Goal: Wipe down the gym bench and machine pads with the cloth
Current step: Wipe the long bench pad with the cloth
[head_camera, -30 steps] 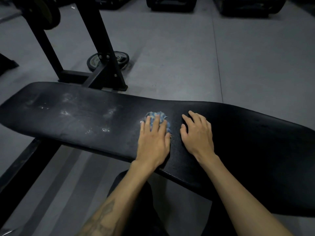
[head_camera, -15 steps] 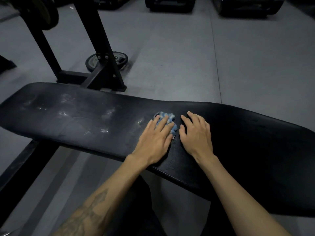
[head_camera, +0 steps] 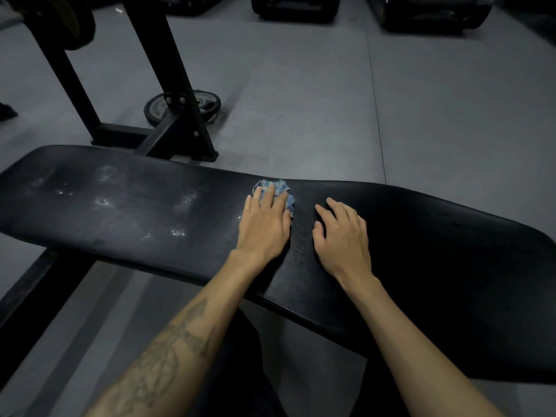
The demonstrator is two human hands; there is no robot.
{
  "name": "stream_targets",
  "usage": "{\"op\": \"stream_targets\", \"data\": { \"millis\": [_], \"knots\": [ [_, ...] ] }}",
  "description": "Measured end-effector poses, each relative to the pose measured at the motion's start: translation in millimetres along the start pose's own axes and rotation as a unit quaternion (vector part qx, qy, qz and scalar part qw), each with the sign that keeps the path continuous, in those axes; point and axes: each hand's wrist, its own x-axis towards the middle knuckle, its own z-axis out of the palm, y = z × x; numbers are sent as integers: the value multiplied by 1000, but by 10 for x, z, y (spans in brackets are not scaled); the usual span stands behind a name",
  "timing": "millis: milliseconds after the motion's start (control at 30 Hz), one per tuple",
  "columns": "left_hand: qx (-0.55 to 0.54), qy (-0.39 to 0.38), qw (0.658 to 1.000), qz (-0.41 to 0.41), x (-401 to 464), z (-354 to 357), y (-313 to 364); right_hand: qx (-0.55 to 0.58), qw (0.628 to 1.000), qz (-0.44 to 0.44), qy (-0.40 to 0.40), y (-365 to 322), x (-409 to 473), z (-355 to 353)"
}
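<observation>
Grey floor [head_camera: 301, 94] fills the upper half, dark machines along the far edge. Black bench [head_camera: 120, 212] runs across the view from left to right, tilted lower at right; white smears and wet spots on its left part. Black rack [head_camera: 162, 70] stands behind the bench at left, uprights angled, base bar on the floor. Plate [head_camera: 207, 105] lies flat on the floor behind the rack's upright. Another plate hangs on a bar at top left, partly cut off.

Left forearm is tattooed. Left hand [head_camera: 264, 227] lies flat on the bench near its far edge, fingers straight and close together, pressing the cloth [head_camera: 278, 188] down; no pinch. Cloth is blue, crumpled, mostly under the fingers, sticking out beyond the fingertips and at the right side. Right hand [head_camera: 343, 236] rests on the bench just beside the left, apart from the cloth, fingers slightly bent and spread, holding nothing.
</observation>
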Motion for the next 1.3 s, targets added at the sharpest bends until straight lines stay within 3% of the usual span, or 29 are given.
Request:
{"op": "stream_targets", "data": {
  "millis": [67, 233, 300, 400, 600, 800, 933, 1000, 1167, 1300],
  "knots": [
    [15, 4, 1000, -1, 1, 63, 96, 2, 1000, -1, 1, -1, 2, 0],
    [31, -31, 991, 128, 77, 83, -98, 3, 1000, -2, 9, 2, 5, 9],
    [37, -29, 994, 96, 228, 53, -210, 7, 1000, 0, 14, 5, 8, 15],
    [-4, 2, 1000, -16, 342, 16, -100, 6, 1000, 0, 16, 2, 5, 24],
    [15, -29, 993, 110, 249, 76, 95, -5, 1000, -7, 22, 9, 18, 46],
    [42, -23, 999, 9, 541, 108, 172, -2, 1000, -7, 22, -6, 3, 30],
    [40, -26, 990, 129, 432, 136, 173, -4, 1000, -10, 23, -2, 6, 23],
    [36, -26, 990, 135, 491, 93, 54, -4, 1000, -9, 23, -5, 9, 21],
    [37, -32, 999, 2, 595, 120, 246, -2, 1000, -9, 26, -10, 4, 25],
    [24, -29, 994, 101, 448, 219, 307, -1, 999, -9, 32, -9, 17, 25]
  ]
}}
